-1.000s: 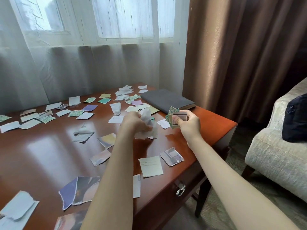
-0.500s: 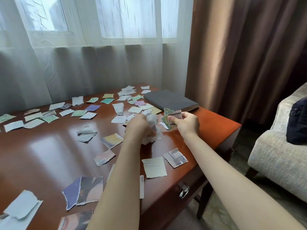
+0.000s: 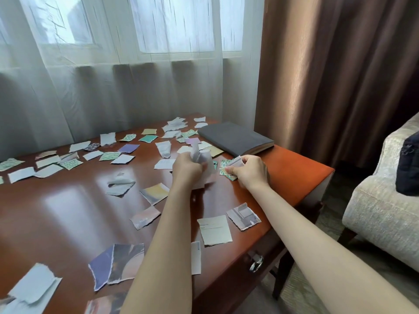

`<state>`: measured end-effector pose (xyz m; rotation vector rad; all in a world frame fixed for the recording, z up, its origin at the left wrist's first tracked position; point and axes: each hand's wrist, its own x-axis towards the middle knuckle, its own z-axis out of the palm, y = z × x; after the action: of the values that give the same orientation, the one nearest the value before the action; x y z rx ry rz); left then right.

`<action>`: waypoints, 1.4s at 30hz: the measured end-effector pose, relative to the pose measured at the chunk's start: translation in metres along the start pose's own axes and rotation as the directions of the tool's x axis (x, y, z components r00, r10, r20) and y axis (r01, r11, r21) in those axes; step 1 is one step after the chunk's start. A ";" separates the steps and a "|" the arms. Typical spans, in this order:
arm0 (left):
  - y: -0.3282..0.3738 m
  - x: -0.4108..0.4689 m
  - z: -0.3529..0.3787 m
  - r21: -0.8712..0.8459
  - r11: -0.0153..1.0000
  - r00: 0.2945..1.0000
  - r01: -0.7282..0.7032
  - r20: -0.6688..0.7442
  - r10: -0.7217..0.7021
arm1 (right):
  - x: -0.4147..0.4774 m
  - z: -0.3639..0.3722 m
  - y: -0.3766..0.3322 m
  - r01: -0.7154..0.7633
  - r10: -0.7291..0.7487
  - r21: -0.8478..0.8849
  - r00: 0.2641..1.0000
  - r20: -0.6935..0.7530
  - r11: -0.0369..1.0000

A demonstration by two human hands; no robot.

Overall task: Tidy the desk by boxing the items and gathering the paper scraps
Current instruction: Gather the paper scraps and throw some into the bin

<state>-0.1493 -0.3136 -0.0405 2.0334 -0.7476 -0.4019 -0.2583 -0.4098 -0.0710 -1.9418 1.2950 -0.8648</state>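
Paper scraps (image 3: 215,231) lie scattered over most of the polished wooden desk (image 3: 56,211), thickest in a band along the far side under the sheer curtain (image 3: 113,98), with bigger torn pieces along the near edge. The left hand (image 3: 187,169) is clenched round a crumpled wad of white scraps (image 3: 199,155), held just above the desktop. Just beside it, the right hand (image 3: 249,171) pinches a small bunch of patterned scraps (image 3: 231,165) between thumb and curled fingers, low over the desk. Both hands are at the right-hand part of the desk, close together but not touching. Behind them a grey book (image 3: 233,138) lies flat near the far right corner, its long side almost at the desk's right edge, with a strip of bare wood between it and the corner. A cream scrap and a torn picture scrap (image 3: 243,215) sit side by side close to the right edge, above a drawer with a ring pull (image 3: 256,262). A wide bare stretch of wood shows at the left middle of the desk. Off the right edge there is a gap of floor, then a pale armchair (image 3: 374,211) with a dark bag (image 3: 408,166) on it, and a brown curtain (image 3: 328,75) hanging behind.
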 end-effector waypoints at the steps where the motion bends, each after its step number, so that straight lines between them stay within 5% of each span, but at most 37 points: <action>1: -0.001 -0.001 0.002 0.045 0.999 1.000 -0.014 0.000 0.014 | 0.000 0.001 0.000 0.007 -0.007 -0.047 1.000 -0.003 0.999; 10: 0.007 -0.010 0.013 0.367 0.903 0.973 -0.225 0.035 0.228 | -0.005 -0.001 -0.007 0.049 -0.045 -0.109 0.998 0.037 0.993; 17: 0.003 -0.010 0.014 0.507 0.827 0.970 -0.244 0.130 0.207 | -0.006 -0.002 -0.004 0.043 -0.034 0.250 0.999 -0.037 0.967; 31: 0.002 -0.010 0.016 0.623 0.749 0.973 -0.225 0.106 0.204 | -0.003 -0.001 -0.001 0.053 -0.029 0.373 0.997 -0.069 0.927; 42: 0.003 -0.002 0.021 0.539 0.832 0.992 -0.129 0.053 0.119 | 0.000 0.001 0.000 0.035 -0.023 0.363 0.999 -0.038 0.931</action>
<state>-0.1636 -0.3270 -0.0492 2.4893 -1.0929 -0.1347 -0.2572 -0.4091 -0.0716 -1.6617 1.0377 -1.0722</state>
